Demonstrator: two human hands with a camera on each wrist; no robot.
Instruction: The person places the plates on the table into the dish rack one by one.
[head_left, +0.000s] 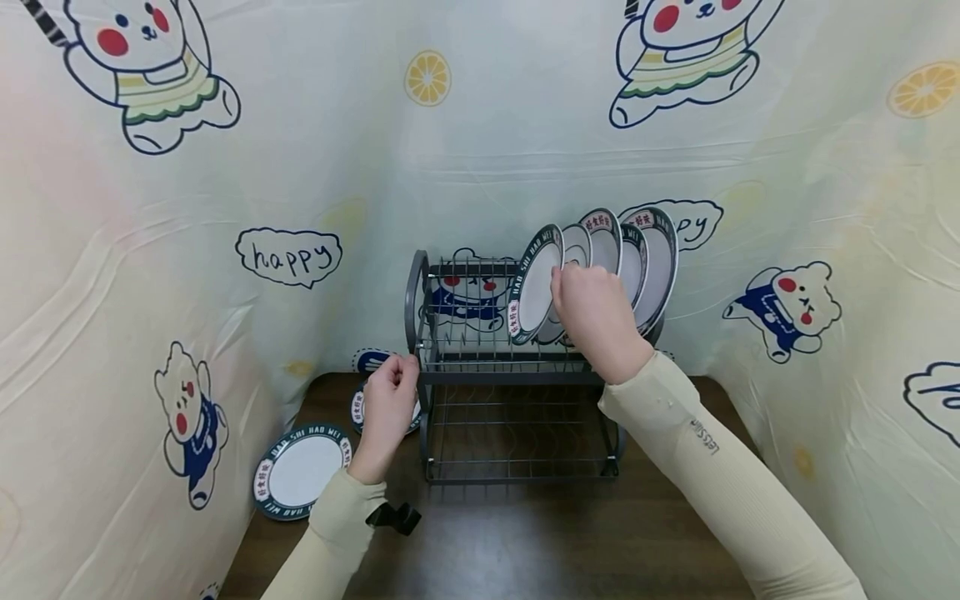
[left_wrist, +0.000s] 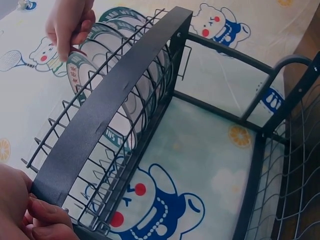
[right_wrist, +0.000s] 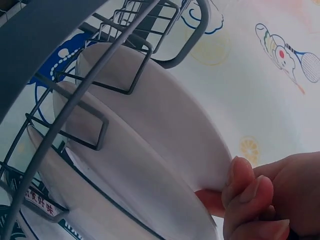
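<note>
A two-tier dark dish rack stands on the table. At its upper left corner, the curled fingers of my left hand grip the frame; in the left wrist view they close around the end of the dark bar. My right hand pinches the rim of the leftmost plate, which stands tilted in the top tier. From the right wrist view, that white plate has its edge between thumb and fingers. Several more green-rimmed plates lean in a row to its right.
Left of the rack, a green-rimmed plate lies flat on the brown table. Another plate sits behind my left hand, partly covered by it. A patterned cloth hangs behind and along both sides.
</note>
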